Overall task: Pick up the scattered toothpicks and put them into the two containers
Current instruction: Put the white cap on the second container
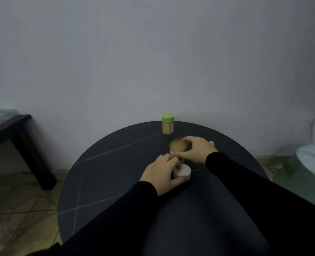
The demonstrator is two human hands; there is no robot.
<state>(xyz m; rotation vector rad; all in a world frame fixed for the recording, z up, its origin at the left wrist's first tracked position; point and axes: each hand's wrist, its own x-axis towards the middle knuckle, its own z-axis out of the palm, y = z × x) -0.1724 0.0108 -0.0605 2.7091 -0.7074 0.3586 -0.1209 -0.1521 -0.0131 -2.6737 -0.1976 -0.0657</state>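
On the round black table an open clear container, filled with tan toothpicks standing on end, sits near the middle. My right hand curls round its right side and front. Just in front of it lies a white lid, which my left hand grips from the left. A second container with a green lid, also full of toothpicks, stands upright and shut at the table's far edge. No loose toothpicks show on the dark tabletop.
A plain wall rises right behind the table. A dark low table stands at the left over a tiled floor. A pale round glass-topped table sits at the right edge. My black sleeves cover the near part of the tabletop.
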